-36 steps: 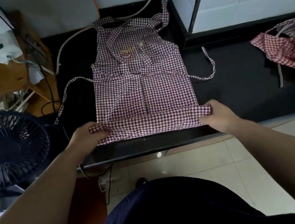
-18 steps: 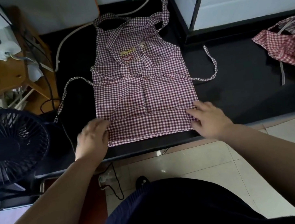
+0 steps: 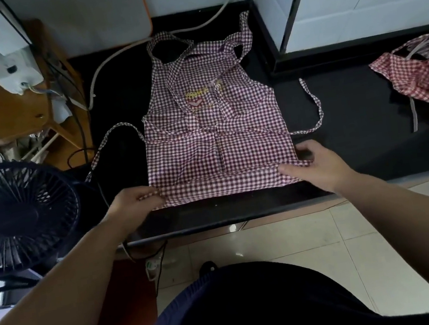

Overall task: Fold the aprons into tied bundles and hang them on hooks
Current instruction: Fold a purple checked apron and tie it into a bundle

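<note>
A purple-and-white checked apron (image 3: 215,134) lies flat on the black counter (image 3: 372,156), bib away from me, its waist ties trailing out to both sides. Its bottom hem is folded up into a narrow band (image 3: 222,186) along the counter's front edge. My left hand (image 3: 133,204) pinches the left end of that band. At the band's right end my right hand (image 3: 316,167) grips the fold, thumb on top and fingers round the cloth.
A second, red checked apron (image 3: 427,77) lies crumpled at the counter's right end. A black fan (image 3: 14,218) stands close at the left. A wooden stool with cables (image 3: 35,110) is behind it. A white hose (image 3: 120,51) runs along the back wall.
Half a second ago both hands pressed flat on the folded hem. Now they have taken hold of its two ends again, with another narrow fold turned up.
</note>
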{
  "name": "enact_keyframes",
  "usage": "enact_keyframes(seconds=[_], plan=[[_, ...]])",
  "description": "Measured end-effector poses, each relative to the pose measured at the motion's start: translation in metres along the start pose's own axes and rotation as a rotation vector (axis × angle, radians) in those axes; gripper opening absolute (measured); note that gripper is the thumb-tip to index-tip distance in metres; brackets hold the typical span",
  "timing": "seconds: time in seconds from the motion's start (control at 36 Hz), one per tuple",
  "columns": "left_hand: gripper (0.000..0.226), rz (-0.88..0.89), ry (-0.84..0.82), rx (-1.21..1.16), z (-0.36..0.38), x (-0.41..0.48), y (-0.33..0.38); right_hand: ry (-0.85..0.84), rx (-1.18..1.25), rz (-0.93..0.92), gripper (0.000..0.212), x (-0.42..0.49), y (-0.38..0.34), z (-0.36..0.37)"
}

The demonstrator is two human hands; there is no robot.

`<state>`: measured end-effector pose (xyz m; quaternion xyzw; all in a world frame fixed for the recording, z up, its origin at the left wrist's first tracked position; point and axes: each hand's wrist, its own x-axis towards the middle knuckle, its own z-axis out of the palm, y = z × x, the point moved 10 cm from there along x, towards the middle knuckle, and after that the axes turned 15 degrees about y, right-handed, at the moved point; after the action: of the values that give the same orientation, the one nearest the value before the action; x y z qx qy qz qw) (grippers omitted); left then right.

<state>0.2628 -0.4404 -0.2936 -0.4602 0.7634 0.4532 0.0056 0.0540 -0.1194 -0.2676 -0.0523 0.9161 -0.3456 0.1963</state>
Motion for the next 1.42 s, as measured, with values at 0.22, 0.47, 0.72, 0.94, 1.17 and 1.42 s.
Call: enact_keyframes(seconds=[0.22, 0.47, 0.72, 0.94, 1.17, 1.42], plan=[[0.019, -0.122, 0.115, -0.140, 0.001, 0.003, -0.009, -0.027, 0.011, 0.107, 0.050, 0.004, 0.015, 0.016], [0.052, -0.006, 0.256, 0.442, -0.008, 0.013, -0.015, 0.086, -0.256, 0.126, 0.036, 0.008, 0.021, 0.018], [0.046, -0.057, 0.269, 0.191, -0.008, 0.016, -0.008, 0.152, -0.242, 0.175, 0.036, 0.014, 0.021, 0.012], [0.030, 0.041, 0.215, 0.381, -0.003, 0.022, -0.012, 0.313, -0.682, -0.168, 0.037, 0.014, -0.013, 0.002], [0.032, 0.097, 0.179, 0.588, 0.001, 0.025, -0.002, -0.049, -0.545, -0.320, 0.067, 0.001, -0.016, 0.043], [0.035, 0.187, 0.021, 0.617, 0.003, 0.014, -0.002, 0.044, -0.913, -0.208, 0.044, 0.007, -0.008, 0.023]])
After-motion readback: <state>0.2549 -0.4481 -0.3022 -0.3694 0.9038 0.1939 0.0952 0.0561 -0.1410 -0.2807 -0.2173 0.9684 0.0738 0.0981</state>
